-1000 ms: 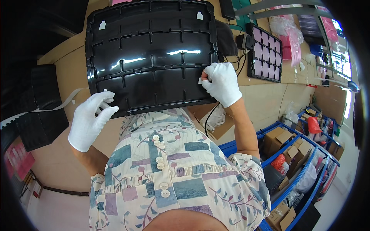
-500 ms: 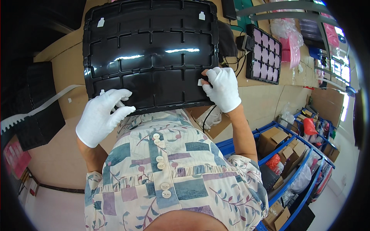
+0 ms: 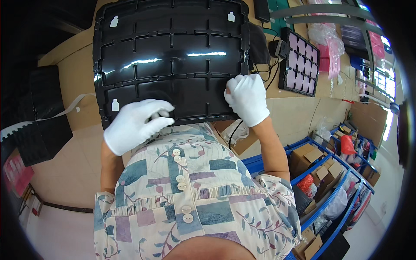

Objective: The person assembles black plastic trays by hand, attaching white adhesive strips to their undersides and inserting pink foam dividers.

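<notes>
In front of me lies a large black plastic tray (image 3: 173, 47), shiny and marked off by raised ridges. Small white bottle-shaped labels sit near its corners: one far left (image 3: 114, 21), one far right (image 3: 231, 16) and one near left (image 3: 115, 105). My right hand (image 3: 248, 99), white-gloved, is closed at the tray's near right corner, its curled fingertips on a white label that is mostly hidden. My left hand (image 3: 141, 123), also gloved, hovers over the near edge left of the middle. Its thumb and fingers are apart, and nothing shows between them.
Right of the tray, past black cables, lies a smaller black tray with pink pieces (image 3: 301, 63). Pink and clear plastic bags (image 3: 329, 52) lie beyond it. A blue rack (image 3: 333, 197) with cardboard boxes stands at my right; a white strap (image 3: 56, 115) hangs at the left.
My left hand has moved right along the near edge, uncovering the near left label. My right hand stays at the near right corner, its fingers now covering more of the label there.
</notes>
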`<action>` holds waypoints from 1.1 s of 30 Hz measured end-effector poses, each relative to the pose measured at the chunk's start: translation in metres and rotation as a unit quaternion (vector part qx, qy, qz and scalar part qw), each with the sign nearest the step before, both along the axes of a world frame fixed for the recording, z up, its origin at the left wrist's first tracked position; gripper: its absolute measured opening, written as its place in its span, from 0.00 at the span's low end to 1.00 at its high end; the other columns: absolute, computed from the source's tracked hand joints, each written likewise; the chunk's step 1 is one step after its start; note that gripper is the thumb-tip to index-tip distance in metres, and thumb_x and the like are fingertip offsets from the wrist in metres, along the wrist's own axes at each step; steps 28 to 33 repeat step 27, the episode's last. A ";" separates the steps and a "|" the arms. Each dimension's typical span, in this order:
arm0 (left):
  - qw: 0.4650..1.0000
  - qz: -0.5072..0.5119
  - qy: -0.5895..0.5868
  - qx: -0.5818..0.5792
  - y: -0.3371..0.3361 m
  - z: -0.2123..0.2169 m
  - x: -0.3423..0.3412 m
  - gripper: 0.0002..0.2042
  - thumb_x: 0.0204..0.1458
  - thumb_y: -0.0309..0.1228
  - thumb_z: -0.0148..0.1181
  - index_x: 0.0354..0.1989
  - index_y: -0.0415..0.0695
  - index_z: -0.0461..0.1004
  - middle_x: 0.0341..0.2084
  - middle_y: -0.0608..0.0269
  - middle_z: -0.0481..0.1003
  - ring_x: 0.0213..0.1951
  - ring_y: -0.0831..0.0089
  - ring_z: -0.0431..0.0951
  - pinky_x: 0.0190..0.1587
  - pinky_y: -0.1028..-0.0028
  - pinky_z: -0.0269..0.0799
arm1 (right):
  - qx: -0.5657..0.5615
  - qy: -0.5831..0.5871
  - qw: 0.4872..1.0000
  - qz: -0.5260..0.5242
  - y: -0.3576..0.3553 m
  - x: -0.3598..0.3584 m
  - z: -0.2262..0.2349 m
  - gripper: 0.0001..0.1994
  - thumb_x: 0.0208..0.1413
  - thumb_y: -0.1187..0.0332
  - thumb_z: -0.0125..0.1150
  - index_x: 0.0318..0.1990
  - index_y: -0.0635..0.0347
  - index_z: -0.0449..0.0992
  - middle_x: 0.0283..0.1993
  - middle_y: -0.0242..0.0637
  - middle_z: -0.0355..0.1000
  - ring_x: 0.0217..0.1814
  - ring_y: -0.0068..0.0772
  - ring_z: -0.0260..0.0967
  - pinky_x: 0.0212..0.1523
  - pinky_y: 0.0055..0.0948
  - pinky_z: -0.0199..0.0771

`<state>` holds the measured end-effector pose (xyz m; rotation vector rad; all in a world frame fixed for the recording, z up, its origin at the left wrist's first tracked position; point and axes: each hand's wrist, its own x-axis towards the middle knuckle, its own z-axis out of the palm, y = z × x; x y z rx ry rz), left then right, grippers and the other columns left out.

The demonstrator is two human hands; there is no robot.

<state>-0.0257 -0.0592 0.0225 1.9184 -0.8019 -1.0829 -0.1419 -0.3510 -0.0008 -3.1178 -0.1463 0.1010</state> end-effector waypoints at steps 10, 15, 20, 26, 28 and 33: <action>0.999 -0.034 0.012 -0.022 -0.014 -0.012 -0.003 0.15 0.56 0.37 0.59 0.47 0.40 0.77 0.31 0.57 0.78 0.33 0.61 0.79 0.39 0.67 0.74 | 0.010 -0.039 0.999 0.025 -0.008 -0.011 0.001 0.07 0.44 0.67 0.65 0.27 0.55 0.72 0.24 0.34 0.69 0.29 0.40 0.68 0.36 0.36 0.63; 0.999 -0.042 0.008 -0.021 -0.014 -0.014 -0.003 0.15 0.56 0.37 0.59 0.47 0.40 0.77 0.31 0.57 0.78 0.33 0.62 0.79 0.39 0.67 0.74 | 0.139 -0.054 0.988 -0.040 -0.007 -0.005 0.015 0.06 0.44 0.67 0.66 0.28 0.55 0.75 0.25 0.35 0.70 0.31 0.41 0.69 0.39 0.38 0.64; 0.999 -0.031 0.024 0.001 -0.016 -0.014 -0.001 0.15 0.56 0.37 0.59 0.47 0.40 0.77 0.32 0.57 0.78 0.33 0.62 0.79 0.39 0.68 0.74 | 0.117 -0.013 0.993 0.012 -0.010 -0.002 0.008 0.06 0.42 0.71 0.66 0.27 0.55 0.74 0.26 0.34 0.70 0.32 0.42 0.67 0.40 0.38 0.64; 0.999 -0.028 0.027 -0.011 -0.015 -0.017 0.001 0.16 0.56 0.38 0.59 0.47 0.41 0.77 0.33 0.57 0.79 0.33 0.63 0.80 0.39 0.69 0.74 | -0.029 -0.030 0.995 0.095 0.004 -0.020 -0.003 0.01 0.47 0.70 0.60 0.27 0.53 0.76 0.23 0.33 0.70 0.28 0.36 0.69 0.36 0.36 0.62; 0.999 -0.028 0.028 -0.012 -0.016 -0.018 0.000 0.16 0.56 0.38 0.59 0.47 0.41 0.77 0.33 0.57 0.79 0.33 0.63 0.80 0.39 0.69 0.74 | 0.010 0.077 0.995 0.062 0.002 -0.016 0.006 0.05 0.46 0.71 0.61 0.32 0.54 0.76 0.28 0.33 0.73 0.34 0.36 0.72 0.38 0.37 0.62; 0.999 -0.028 0.028 -0.012 -0.016 -0.018 0.000 0.16 0.56 0.38 0.59 0.47 0.41 0.77 0.33 0.57 0.79 0.33 0.63 0.80 0.39 0.69 0.74 | 0.010 0.077 0.995 0.062 0.002 -0.016 0.006 0.05 0.46 0.71 0.61 0.32 0.54 0.76 0.28 0.33 0.73 0.34 0.36 0.72 0.38 0.37 0.62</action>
